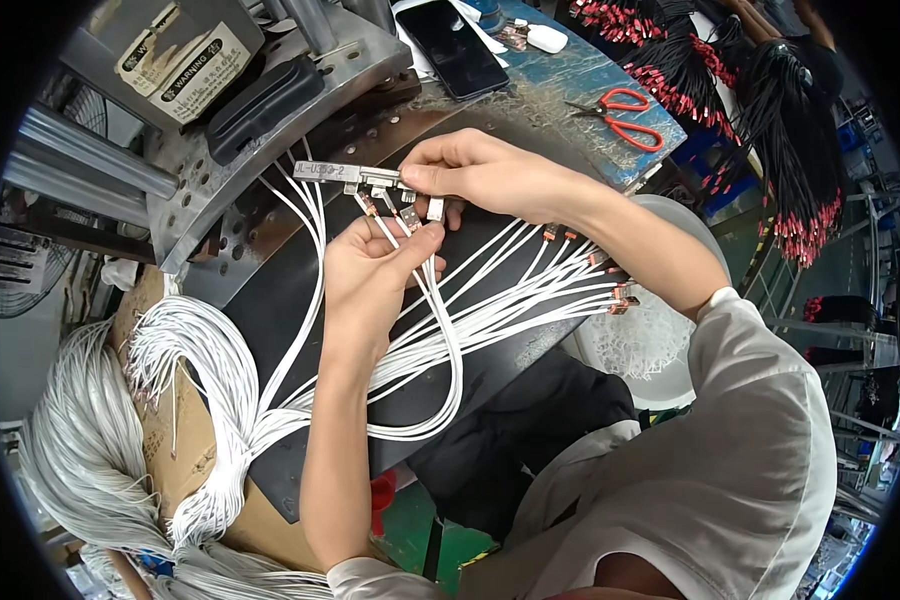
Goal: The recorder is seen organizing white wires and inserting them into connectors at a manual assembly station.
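My right hand [480, 170] is closed on the right end of a flat metal bar [320, 172], thumb on top. Under the bar, small metal connectors [366, 203] on white cables sit along its lower edge. My left hand [365, 275] pinches a white cable just below its plug [410, 217], close beneath the bar. A white plug end [436, 209] shows between the two hands. White cables [500, 320] with orange-and-metal ends fan out to the right over a black surface [300, 270]. The fingertips of my right hand are partly hidden.
A press with a metal plate [185, 205] stands at the upper left. Behind lie a black phone [452, 48] and red-handled scissors [625, 118] on a blue bench. Bundled white cables [85, 430] hang at the left. A bin [670, 385] of clear scraps stands right; black-and-red cables [790, 130] hang beyond.
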`<action>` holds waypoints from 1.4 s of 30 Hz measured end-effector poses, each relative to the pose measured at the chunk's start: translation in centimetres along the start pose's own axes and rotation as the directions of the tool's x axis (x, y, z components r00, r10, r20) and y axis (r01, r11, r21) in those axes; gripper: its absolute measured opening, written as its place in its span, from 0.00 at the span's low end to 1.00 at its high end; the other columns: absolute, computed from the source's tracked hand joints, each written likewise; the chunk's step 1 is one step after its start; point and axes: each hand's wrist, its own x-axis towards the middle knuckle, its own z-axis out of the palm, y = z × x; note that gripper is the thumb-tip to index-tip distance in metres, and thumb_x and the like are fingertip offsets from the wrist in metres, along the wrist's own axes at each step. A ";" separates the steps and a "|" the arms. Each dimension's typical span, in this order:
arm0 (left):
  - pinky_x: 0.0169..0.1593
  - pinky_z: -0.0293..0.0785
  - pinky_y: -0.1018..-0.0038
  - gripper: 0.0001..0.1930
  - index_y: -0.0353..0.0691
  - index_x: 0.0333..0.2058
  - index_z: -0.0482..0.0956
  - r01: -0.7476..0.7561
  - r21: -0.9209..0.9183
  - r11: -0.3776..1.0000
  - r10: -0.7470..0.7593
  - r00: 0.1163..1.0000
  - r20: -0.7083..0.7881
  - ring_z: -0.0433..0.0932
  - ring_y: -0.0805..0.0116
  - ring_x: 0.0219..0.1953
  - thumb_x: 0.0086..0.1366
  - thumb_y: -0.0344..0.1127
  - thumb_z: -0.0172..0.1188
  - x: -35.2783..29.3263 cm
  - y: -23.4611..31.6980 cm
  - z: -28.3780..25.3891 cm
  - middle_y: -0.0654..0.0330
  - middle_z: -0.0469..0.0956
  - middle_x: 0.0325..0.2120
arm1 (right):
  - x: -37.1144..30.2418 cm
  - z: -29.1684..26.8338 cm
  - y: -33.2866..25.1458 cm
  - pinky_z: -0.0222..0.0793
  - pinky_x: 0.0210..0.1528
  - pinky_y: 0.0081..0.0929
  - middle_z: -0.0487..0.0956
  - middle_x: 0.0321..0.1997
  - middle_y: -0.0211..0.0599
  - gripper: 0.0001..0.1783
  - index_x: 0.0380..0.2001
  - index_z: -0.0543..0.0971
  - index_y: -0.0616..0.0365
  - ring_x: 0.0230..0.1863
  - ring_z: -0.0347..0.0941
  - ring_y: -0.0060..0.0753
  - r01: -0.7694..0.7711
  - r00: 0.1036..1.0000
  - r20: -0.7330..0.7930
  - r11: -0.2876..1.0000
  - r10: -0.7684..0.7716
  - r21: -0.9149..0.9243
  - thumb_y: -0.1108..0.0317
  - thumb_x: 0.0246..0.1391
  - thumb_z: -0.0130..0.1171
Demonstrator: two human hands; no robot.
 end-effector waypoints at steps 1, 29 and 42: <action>0.35 0.79 0.78 0.12 0.33 0.40 0.78 -0.031 -0.018 0.999 0.031 1.000 -0.001 0.82 0.74 0.29 0.65 0.29 0.72 -0.1 -0.1 0.0 0.58 0.84 0.31 | -0.1 0.1 -0.1 0.71 0.34 0.21 0.82 0.37 0.32 0.19 0.48 0.81 0.64 0.32 0.74 0.21 0.001 1.000 -0.027 1.000 -0.001 0.004 0.56 0.74 0.54; 0.34 0.84 0.76 0.18 0.34 0.51 0.79 0.079 -0.004 0.997 -0.078 0.990 0.121 0.82 0.75 0.28 0.65 0.29 0.72 -1.3 0.9 -1.7 0.62 0.82 0.29 | -1.0 -1.6 -1.3 0.65 0.29 0.16 0.84 0.31 0.29 0.20 0.46 0.83 0.69 0.27 0.72 0.14 -0.057 0.998 -0.036 0.997 0.055 -0.057 0.67 0.55 0.74; 0.35 0.84 0.75 0.17 0.36 0.50 0.83 0.140 0.089 0.986 -0.152 0.978 0.146 0.81 0.74 0.29 0.75 0.44 0.62 -1.1 1.0 -2.2 0.63 0.80 0.31 | -1.1 -1.5 -1.5 0.67 0.27 0.16 0.86 0.31 0.36 0.23 0.46 0.84 0.68 0.25 0.74 0.14 0.011 0.999 -0.048 0.995 -0.016 -0.094 0.66 0.51 0.79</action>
